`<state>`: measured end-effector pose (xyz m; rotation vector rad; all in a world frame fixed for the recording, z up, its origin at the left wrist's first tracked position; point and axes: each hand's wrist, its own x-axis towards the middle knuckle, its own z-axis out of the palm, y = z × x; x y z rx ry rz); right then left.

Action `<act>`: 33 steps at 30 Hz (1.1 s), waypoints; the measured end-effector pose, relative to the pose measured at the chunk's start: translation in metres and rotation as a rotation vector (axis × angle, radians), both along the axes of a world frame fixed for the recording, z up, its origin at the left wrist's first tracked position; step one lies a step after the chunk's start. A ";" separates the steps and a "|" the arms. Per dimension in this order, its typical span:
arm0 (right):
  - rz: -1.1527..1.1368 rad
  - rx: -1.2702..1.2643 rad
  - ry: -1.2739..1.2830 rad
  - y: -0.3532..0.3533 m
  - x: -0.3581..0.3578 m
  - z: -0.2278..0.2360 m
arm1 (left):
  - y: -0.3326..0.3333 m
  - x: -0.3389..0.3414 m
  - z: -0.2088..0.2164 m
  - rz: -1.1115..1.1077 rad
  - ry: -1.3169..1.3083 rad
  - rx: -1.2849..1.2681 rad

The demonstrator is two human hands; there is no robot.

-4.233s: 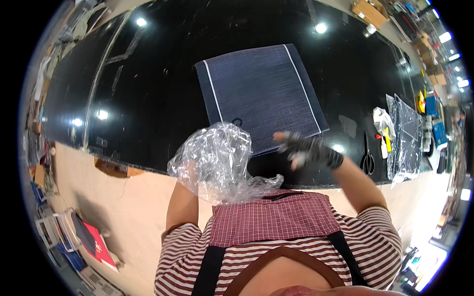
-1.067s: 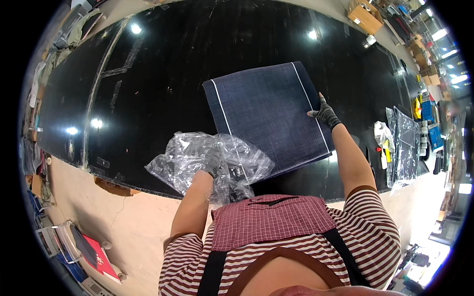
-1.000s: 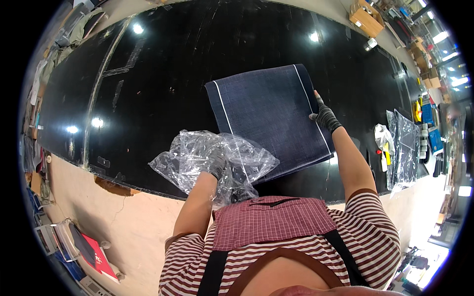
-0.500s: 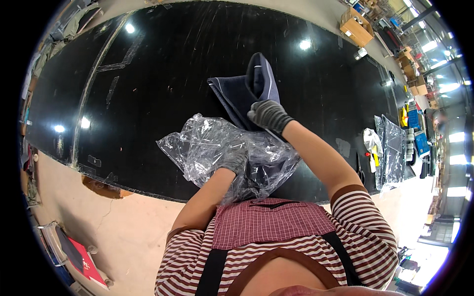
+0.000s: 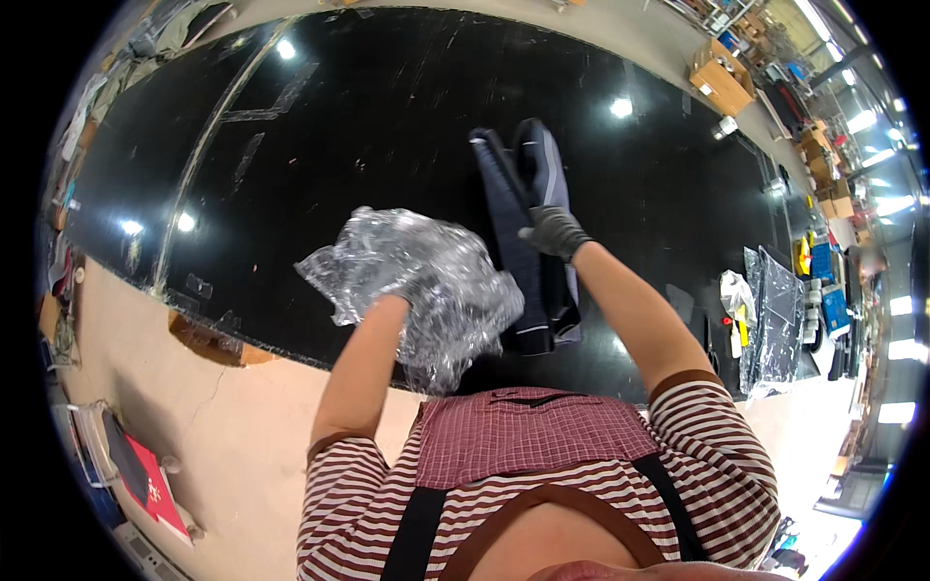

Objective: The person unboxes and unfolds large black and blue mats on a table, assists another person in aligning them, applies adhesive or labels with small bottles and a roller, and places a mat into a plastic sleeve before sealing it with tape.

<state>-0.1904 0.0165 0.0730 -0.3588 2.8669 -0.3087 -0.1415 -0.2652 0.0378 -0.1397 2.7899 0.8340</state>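
My right hand (image 5: 557,232), in a grey striped glove, is closed on a folded navy cloth piece (image 5: 513,242) with pale edging. The cloth stands on edge in long folds, running from the table's middle toward me. To its left lies a crumpled clear plastic bag (image 5: 426,252). My left hand (image 5: 418,290), gloved too, is sunk in the bag and grips it. Shiny film covers most of its fingers. The bag's right side comes close to the cloth's near end.
The large black table (image 5: 339,116) has tape strips and scratches. At its right side lie a flat clear-wrapped packet (image 5: 775,305), a white crumpled bag (image 5: 736,290), scissors (image 5: 710,344) and blue boxes (image 5: 833,310). A cardboard box (image 5: 721,77) stands beyond the far right edge.
The bag has come off the cloth's near end and moved left with my left hand. The cloth has shifted right and toward me in my right hand, its near end now uncovered.
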 end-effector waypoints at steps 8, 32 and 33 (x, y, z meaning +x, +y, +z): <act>0.111 0.061 0.224 0.108 0.064 0.106 | -0.028 -0.009 0.082 -0.146 0.186 -0.288; 0.730 -0.123 -0.153 0.069 0.155 0.098 | 0.017 -0.002 0.143 -0.279 -0.085 -0.189; 0.768 -0.076 -0.157 0.067 0.156 0.097 | 0.015 0.001 0.146 -0.326 -0.099 -0.179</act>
